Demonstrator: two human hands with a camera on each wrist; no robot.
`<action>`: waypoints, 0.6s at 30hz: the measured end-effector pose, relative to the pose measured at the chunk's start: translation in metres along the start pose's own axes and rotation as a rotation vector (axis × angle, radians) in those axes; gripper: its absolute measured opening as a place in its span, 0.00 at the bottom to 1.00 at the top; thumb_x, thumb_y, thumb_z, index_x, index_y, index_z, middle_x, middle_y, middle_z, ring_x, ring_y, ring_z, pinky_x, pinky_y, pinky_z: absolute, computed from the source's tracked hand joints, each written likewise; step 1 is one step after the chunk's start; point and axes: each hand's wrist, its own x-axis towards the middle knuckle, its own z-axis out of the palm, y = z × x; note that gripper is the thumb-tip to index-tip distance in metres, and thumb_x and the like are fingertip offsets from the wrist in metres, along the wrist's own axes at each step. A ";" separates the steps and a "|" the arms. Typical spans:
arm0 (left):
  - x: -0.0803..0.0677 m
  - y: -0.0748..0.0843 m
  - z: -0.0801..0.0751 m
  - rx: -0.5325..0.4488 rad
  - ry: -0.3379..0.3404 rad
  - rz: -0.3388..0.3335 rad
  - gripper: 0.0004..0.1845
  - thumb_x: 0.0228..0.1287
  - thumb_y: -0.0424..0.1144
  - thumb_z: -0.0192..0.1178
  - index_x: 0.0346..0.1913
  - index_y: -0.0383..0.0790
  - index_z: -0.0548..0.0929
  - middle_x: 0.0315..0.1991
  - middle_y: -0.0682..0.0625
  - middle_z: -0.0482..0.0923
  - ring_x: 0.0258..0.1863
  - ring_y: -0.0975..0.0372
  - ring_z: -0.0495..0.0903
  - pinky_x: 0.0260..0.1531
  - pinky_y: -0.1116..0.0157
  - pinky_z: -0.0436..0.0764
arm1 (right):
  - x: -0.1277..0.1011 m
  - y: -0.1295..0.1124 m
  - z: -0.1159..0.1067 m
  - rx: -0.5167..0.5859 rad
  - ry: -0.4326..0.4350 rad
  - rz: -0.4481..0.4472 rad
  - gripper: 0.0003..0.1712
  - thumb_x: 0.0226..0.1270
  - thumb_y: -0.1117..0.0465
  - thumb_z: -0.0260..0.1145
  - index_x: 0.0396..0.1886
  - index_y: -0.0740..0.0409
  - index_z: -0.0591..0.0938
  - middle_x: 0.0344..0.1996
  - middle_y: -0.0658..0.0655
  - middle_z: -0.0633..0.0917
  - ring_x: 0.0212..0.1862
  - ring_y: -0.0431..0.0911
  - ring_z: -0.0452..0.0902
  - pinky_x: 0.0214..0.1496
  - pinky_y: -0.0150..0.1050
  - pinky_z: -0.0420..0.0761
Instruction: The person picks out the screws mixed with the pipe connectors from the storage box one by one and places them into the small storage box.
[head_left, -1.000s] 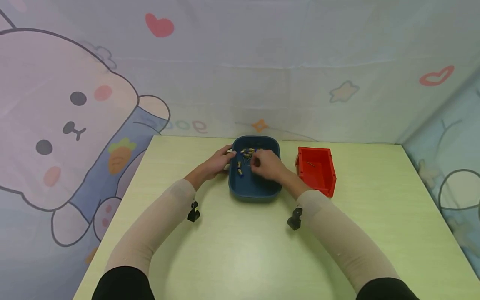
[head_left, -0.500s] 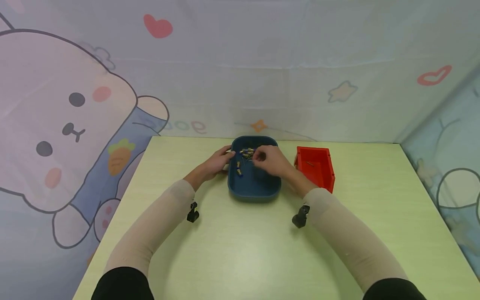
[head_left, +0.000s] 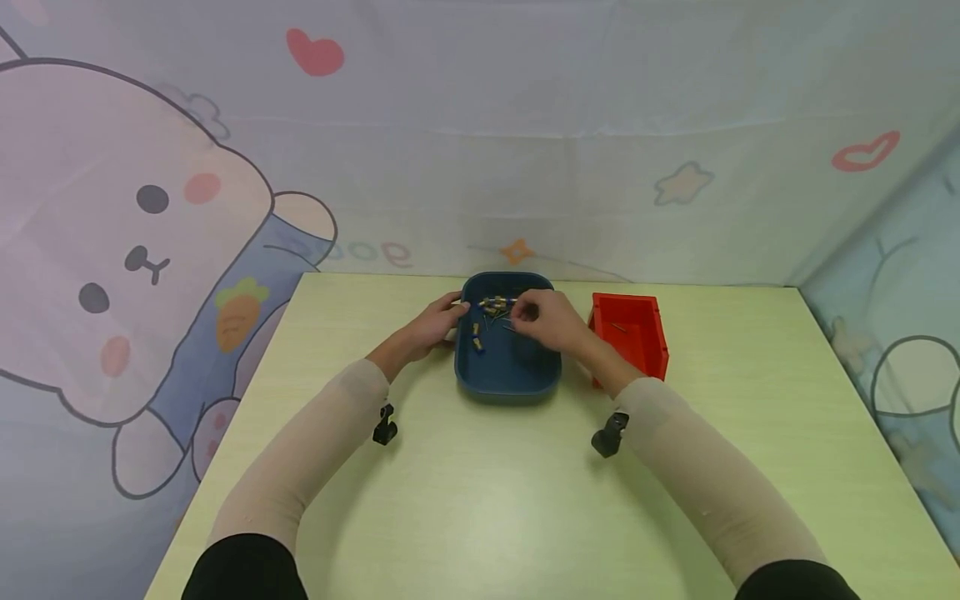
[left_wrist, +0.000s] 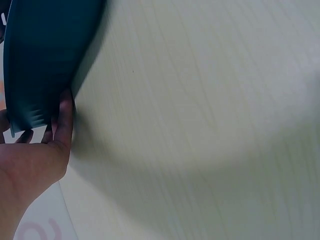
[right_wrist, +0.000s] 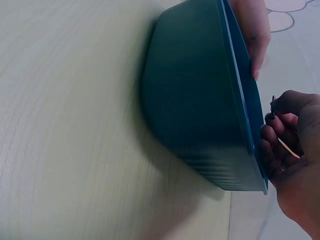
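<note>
A deep blue plastic tray stands near the table's far edge. Inside lie several small blue-and-gold cylindrical pieces and several thin metal pins or screws, too small to tell apart. My left hand grips the tray's left side, thumb at the rim and fingers outside; the left wrist view shows this hand against the tray wall. My right hand is over the tray's right half. In the right wrist view, thumb and fingertips of that hand pinch a small thin metal piece, its kind unclear.
To the right of the tray stands a red plastic bin, partly behind my right forearm, with a thin metal piece inside. The pale table ends at a printed cloth backdrop behind.
My right hand has drawn slightly to the right, away from the pile of small pieces, still over the tray. The left hand keeps its hold on the tray.
</note>
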 end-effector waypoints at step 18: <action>0.000 0.000 0.000 0.013 0.002 0.009 0.31 0.89 0.48 0.46 0.86 0.47 0.55 0.80 0.40 0.61 0.80 0.45 0.61 0.70 0.39 0.71 | -0.017 0.003 -0.013 0.061 0.038 0.004 0.02 0.71 0.65 0.72 0.40 0.60 0.88 0.37 0.56 0.87 0.40 0.49 0.81 0.45 0.39 0.83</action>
